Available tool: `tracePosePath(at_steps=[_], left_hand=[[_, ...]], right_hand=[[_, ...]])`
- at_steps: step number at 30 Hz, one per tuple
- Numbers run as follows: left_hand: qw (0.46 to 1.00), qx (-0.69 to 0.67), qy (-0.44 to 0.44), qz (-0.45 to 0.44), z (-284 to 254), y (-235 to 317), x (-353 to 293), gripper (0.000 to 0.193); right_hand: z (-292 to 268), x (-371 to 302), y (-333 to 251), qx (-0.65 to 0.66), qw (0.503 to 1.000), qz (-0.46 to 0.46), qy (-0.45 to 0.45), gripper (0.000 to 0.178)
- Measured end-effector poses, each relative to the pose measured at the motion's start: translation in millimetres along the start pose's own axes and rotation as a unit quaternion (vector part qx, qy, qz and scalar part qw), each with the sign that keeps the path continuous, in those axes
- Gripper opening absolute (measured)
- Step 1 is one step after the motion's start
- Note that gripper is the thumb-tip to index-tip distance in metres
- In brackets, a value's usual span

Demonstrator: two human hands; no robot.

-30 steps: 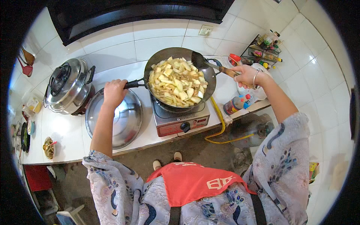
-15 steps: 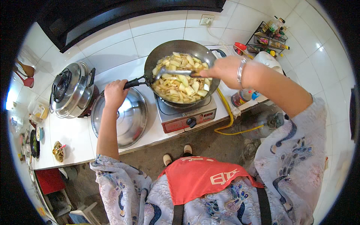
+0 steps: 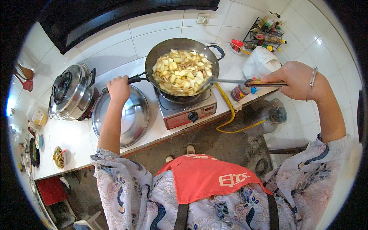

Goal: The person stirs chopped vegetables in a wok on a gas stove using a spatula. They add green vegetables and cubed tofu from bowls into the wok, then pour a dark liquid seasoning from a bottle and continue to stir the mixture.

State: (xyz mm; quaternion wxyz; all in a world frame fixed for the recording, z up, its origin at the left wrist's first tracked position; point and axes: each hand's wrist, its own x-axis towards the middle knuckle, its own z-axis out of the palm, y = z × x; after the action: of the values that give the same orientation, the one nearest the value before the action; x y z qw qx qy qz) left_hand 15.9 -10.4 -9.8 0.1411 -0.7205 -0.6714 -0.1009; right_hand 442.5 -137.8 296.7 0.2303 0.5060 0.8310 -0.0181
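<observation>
A dark wok (image 3: 157,50) with two handles sits on a single-burner gas stove (image 3: 180,122). Pale chunks of cut vegetable (image 3: 182,71) lie in brownish liquid inside it. My left hand (image 3: 118,91) is wrapped round the wok's long black handle, above a steel lid (image 3: 134,119) on the counter. Out to the right, my right hand (image 3: 301,81) grips the brown handle of a metal spatula (image 3: 232,81). The spatula's head dips in at the wok's right side, where part of it is hidden.
A steel steamer pot (image 3: 73,90) stands left of the lid. Right of the stove are a dark bottle (image 3: 239,92), a white appliance (image 3: 258,63) and a rack of bottles (image 3: 266,32). A yellow hose (image 3: 230,115) runs down to a gas cylinder (image 3: 270,119).
My right hand has moved right and down, drawing the spatula from across the wok to its right side. My left hand has kept its grip on the handle.
</observation>
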Motion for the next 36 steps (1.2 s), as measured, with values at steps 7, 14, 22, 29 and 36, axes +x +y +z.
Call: tracePosePath(at_steps=[7, 14, 22, 29, 36], left_hand=[[0.999, -0.013, 0.042, 0.013, 12, 3, 4, 0.024], [0.998, -0.024, 0.056, 0.018, 10, -2, -2, 0.027], [0.999, -0.011, 0.046, 0.010, 14, -5, -1, 0.029], [0.995, -0.039, 0.082, 0.042, 17, 10, 10, 0.027], [0.997, -0.028, 0.074, 0.014, 13, -5, -2, 0.029]], right_hand=[[64, 72, -2, 0.005, 0.996, -0.016, -0.090, 0.053], [52, 97, 13, 0.114, 0.991, 0.012, -0.067, 0.051], [31, 87, 11, 0.213, 0.974, 0.081, 0.013, 0.052], [119, 128, 92, 0.060, 0.989, 0.016, 0.137, 0.033], [109, 102, 87, 0.534, 0.808, 0.179, -0.174, 0.038]])
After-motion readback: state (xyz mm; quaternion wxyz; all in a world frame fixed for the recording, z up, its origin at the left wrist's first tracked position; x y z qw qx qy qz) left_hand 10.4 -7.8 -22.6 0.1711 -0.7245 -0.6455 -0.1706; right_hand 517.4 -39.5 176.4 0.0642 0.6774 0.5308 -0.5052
